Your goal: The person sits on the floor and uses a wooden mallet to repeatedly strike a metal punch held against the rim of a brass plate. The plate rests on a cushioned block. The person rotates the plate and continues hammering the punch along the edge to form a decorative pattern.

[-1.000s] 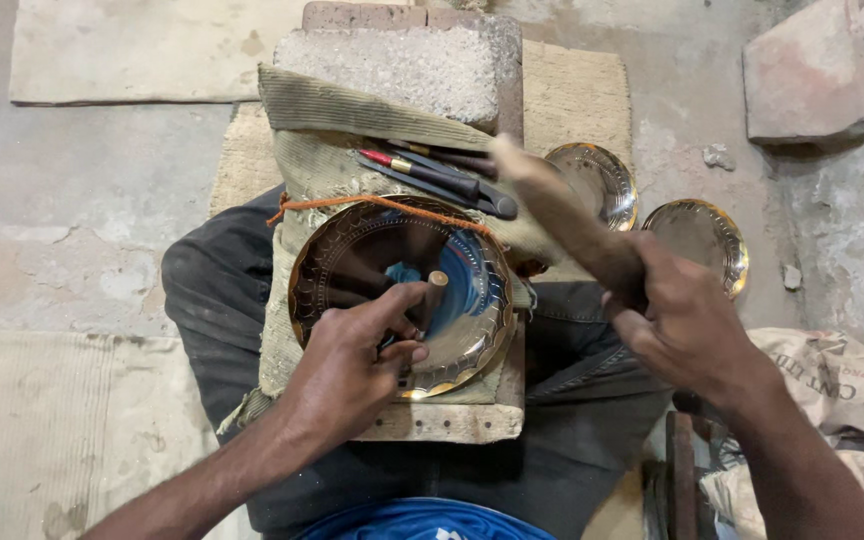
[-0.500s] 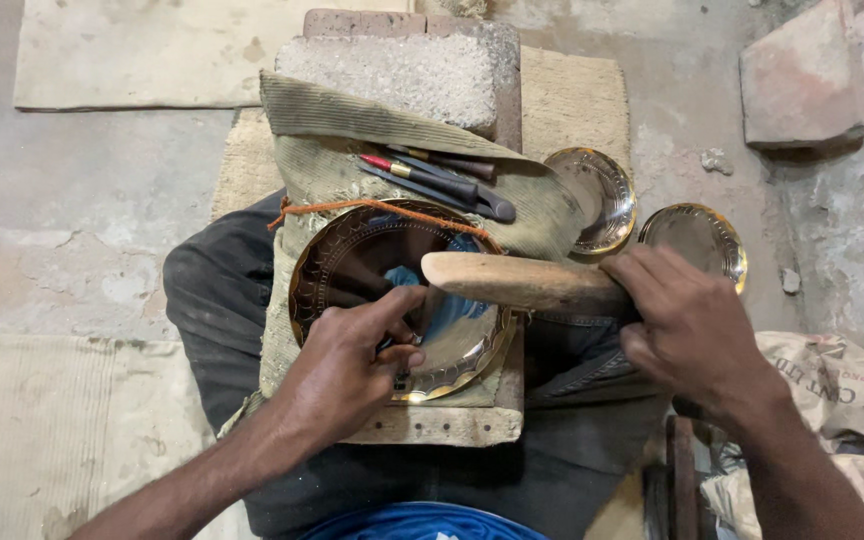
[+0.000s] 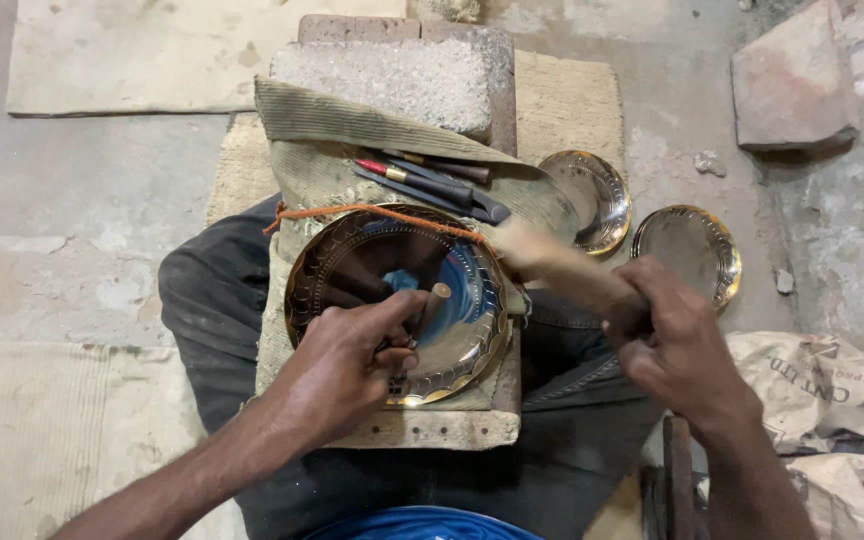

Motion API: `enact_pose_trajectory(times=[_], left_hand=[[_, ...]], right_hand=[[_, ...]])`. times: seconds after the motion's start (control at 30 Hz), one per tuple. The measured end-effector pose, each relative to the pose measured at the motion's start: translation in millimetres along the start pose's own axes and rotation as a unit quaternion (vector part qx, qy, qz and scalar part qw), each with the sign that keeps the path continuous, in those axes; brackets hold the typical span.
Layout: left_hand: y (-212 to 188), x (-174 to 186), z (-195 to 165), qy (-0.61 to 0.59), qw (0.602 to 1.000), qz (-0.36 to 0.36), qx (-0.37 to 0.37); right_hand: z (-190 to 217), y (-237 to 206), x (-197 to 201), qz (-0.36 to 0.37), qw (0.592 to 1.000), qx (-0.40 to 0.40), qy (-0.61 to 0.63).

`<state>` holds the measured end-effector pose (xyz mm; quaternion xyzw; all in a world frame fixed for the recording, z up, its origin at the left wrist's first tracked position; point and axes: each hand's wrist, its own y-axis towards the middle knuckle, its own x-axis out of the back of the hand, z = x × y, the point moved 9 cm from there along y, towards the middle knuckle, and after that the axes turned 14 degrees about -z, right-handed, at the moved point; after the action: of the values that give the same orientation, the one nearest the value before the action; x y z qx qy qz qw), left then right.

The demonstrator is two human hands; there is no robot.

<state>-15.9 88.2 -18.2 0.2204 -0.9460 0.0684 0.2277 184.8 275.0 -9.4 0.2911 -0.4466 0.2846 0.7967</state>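
A round brass plate (image 3: 452,265) with a scalloped, patterned rim lies on a cloth-covered wooden block (image 3: 432,430) across my lap. My left hand (image 3: 347,365) rests on the plate's near rim and pinches a short punch tool (image 3: 430,305) that stands tilted on the plate. My right hand (image 3: 677,345) grips a wooden mallet (image 3: 552,265), whose blurred head hangs just right of the punch, above the plate's right edge.
Several chisels and punches (image 3: 432,182) lie on the folded cloth behind the plate. Two more brass plates (image 3: 592,195) (image 3: 692,250) sit on the floor at right. Bricks (image 3: 392,75), a stone slab (image 3: 792,75) and printed sacks (image 3: 822,400) surround me.
The mallet swung down from a raised, slanted pose to lie level over the plate, then drew back slightly to the right. My left hand kept the punch in place.
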Motion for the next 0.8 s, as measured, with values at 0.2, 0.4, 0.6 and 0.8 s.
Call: enact_pose_trajectory(times=[0.2,0.4,0.6,0.8], left_hand=[[0.7,1.8,-8.9,-0.003,0.999,0.004,-0.041],[-0.3,-2.5,7.4,0.041,0.996,0.054,0.061],[0.4,-1.1,7.3,0.054,0.996,0.052,0.047],[2.2,0.1,3.6,0.051,0.997,0.051,0.011]], right_hand=[[7.5,-0.8,0.3,-0.023,0.999,0.018,0.022],[5.7,-2.7,-0.1,-0.041,0.999,0.015,0.027],[14.4,-2.4,1.3,-0.048,0.996,0.076,0.012],[23.9,-4.0,3.1,-0.044,0.994,0.105,0.0]])
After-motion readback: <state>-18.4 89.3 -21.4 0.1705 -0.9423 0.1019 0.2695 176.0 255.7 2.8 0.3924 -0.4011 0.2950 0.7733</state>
